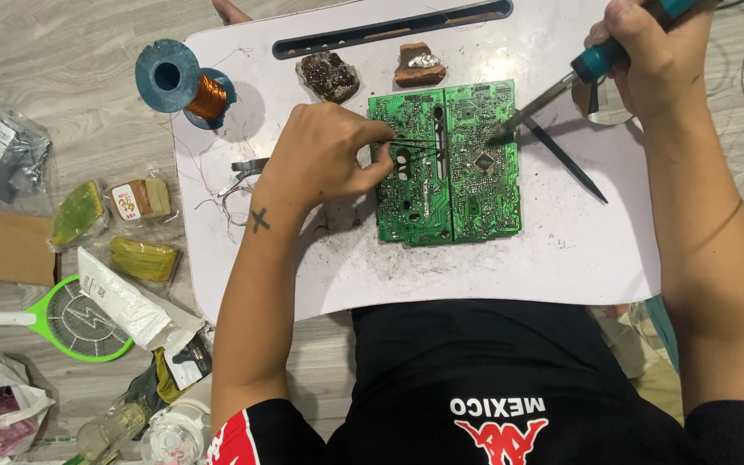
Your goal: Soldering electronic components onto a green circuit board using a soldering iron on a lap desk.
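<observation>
Your left hand [325, 155] sits on the green circuit board [445, 164] in the middle of the white lap table [475, 267], fingers pinched together on thin tweezers [415, 145] that reach toward the board's centre seam. Your right hand [647, 56] has its fingers wrapped tight round the teal-handled soldering iron [553, 90], tip down on the board's right half near the square chip [482, 159]. That board looks light, stiff and brittle, likely to skate on the smooth top, so pin it by its bare edges, not the soldered face. A dark probe [566, 162] lies just right of it; the copper wire spool [184, 84] stands well apart at the far left.
</observation>
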